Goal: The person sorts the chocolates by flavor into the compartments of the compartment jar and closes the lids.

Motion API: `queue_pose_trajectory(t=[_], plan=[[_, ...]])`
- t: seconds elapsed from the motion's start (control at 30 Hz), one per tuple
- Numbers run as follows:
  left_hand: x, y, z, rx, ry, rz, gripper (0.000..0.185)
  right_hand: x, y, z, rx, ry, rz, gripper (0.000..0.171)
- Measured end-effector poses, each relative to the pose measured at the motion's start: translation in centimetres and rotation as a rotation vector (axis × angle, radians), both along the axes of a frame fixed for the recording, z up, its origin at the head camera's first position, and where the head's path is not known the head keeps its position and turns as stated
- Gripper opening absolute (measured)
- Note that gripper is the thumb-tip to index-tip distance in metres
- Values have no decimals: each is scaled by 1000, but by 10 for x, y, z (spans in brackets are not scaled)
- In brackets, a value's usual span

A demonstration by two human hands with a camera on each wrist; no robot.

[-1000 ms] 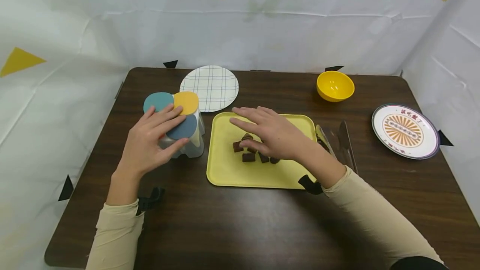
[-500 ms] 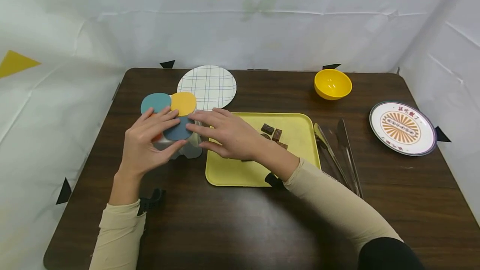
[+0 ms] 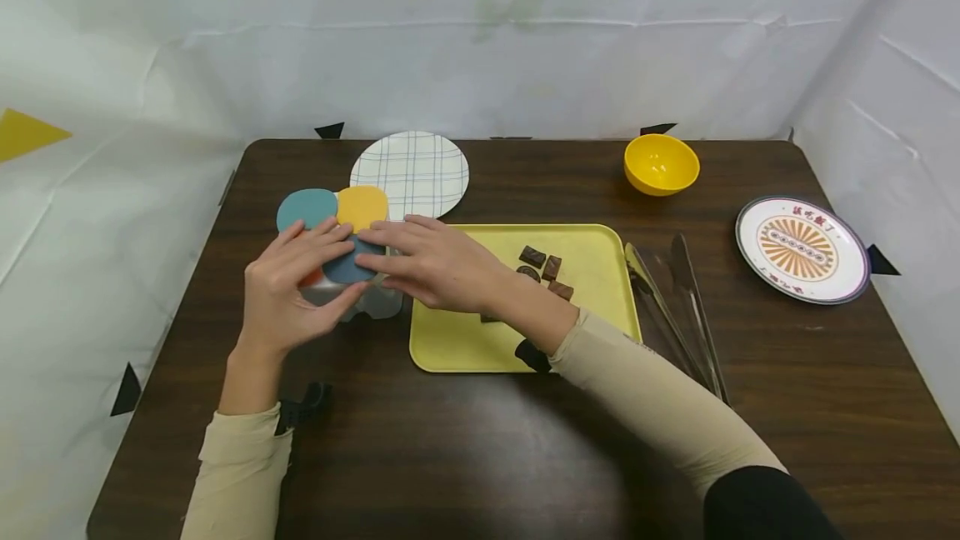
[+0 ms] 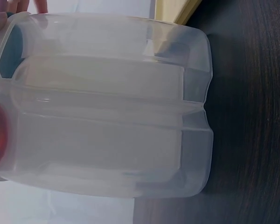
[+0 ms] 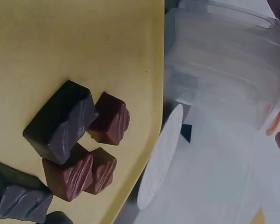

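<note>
A clear plastic container (image 3: 360, 294) with four round coloured lid flaps stands on the dark table (image 3: 465, 440), just left of the yellow tray (image 3: 592, 257). Only the teal flap (image 3: 306, 208) and the yellow flap (image 3: 362, 205) show whole; the blue flap (image 3: 347, 267) and an orange one are mostly covered by fingers. The left hand (image 3: 288, 290) curls round the container's left side, thumb low on the front wall, fingers over the top. The right hand (image 3: 438, 261) lies across the top from the right with fingers fairly straight, tips on the blue flap; whether the thumb pinches anything is hidden. The left wrist view shows only the container's frosted wall, its contents unreadable. Chocolate pieces (image 3: 543, 265) lie on the tray, some hidden behind the right forearm. Metal tongs (image 3: 675, 298) rest right of the tray. Farther back stand a checked plate (image 3: 410, 172), a yellow bowl (image 3: 661, 163) and a patterned plate (image 3: 801, 249).
</note>
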State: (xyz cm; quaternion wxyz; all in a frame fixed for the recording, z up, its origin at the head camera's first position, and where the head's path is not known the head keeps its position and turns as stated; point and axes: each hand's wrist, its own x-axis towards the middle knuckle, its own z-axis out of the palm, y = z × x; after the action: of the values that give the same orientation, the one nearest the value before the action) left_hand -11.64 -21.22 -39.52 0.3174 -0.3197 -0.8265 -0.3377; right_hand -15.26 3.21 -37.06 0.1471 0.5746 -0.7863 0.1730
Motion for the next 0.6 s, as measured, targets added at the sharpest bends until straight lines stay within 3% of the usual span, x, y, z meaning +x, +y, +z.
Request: queue_pose_trajectory(t=[0.6], plan=[[-3, 2, -4, 64, 33, 21, 51, -3, -8, 0, 46, 67, -53, 40]])
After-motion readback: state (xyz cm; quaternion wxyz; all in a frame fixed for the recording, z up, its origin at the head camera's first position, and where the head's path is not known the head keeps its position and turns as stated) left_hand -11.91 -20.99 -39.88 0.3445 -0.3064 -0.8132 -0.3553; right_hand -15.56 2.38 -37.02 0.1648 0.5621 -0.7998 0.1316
